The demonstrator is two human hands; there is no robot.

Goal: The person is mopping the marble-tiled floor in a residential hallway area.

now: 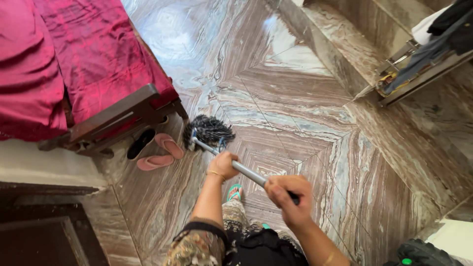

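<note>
Both hands, left hand (224,165) lower and right hand (290,197) higher, have fingers wrapped tight round the broom (209,132) handle, steadying its bristles on the floor (295,98) beside the bed (74,59).

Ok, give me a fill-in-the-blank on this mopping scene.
1. Both hands grip the mop's metal ____.
2. The mop head rests on the marble ____.
3. The pink slippers lie beside the ____.
4. The left hand holds nearer the mop head than the ____ hand.

Missing: handle; floor; bed; right
</note>
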